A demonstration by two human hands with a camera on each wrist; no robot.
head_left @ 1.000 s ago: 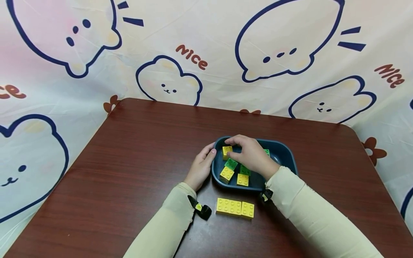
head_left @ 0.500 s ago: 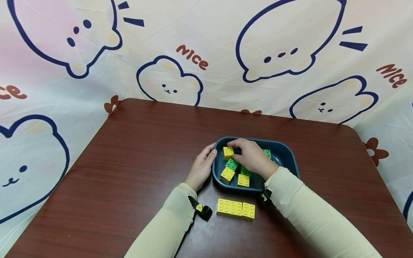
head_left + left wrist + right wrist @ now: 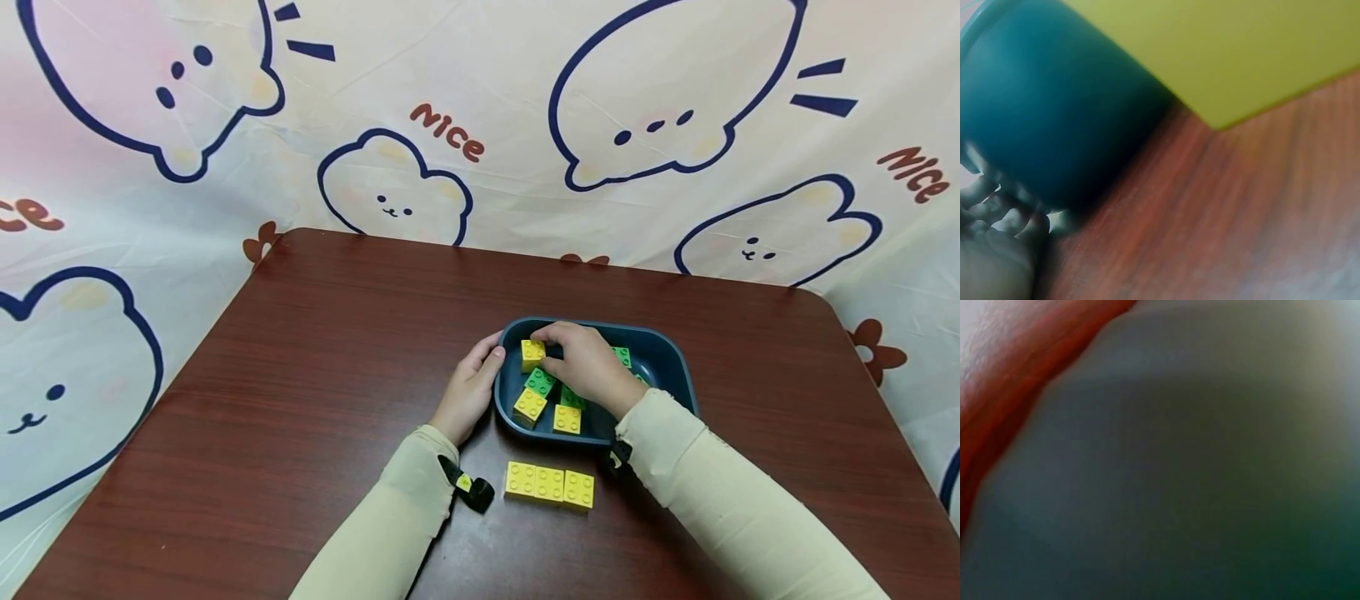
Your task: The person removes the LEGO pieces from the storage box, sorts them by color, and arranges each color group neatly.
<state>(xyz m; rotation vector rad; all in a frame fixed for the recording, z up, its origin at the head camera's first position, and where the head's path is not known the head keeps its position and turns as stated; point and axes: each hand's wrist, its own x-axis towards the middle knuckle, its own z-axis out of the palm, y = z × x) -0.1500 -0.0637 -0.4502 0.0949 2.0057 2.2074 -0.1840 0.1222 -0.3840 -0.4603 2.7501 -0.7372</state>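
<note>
Inside the blue plastic tray (image 3: 671, 367), my right hand (image 3: 588, 358) pinches a yellow toy brick (image 3: 533, 354) at the left end, index fingertip at its far edge and thumb at its right side. My left hand (image 3: 467, 387) rests against the tray's left outer wall, thumb tip at the rim and fingers lying along the side. Near the right hand in the tray lie a green brick (image 3: 540, 382), a second yellow brick (image 3: 529, 406) and a third yellow brick (image 3: 567, 419). The right wrist view is blurred and shows no fingers.
A row of joined yellow bricks (image 3: 549, 486) lies on the brown table (image 3: 337, 375) in front of the tray, between the forearms. Another green brick (image 3: 622, 357) sits in the tray behind the right hand. A printed cloth (image 3: 510, 208) hangs behind the table.
The right thumb has shifted right, off the top of the yellow brick to its side, and the index finger has dropped slightly. The brick has moved a little to the right. The left hand stays put.
</note>
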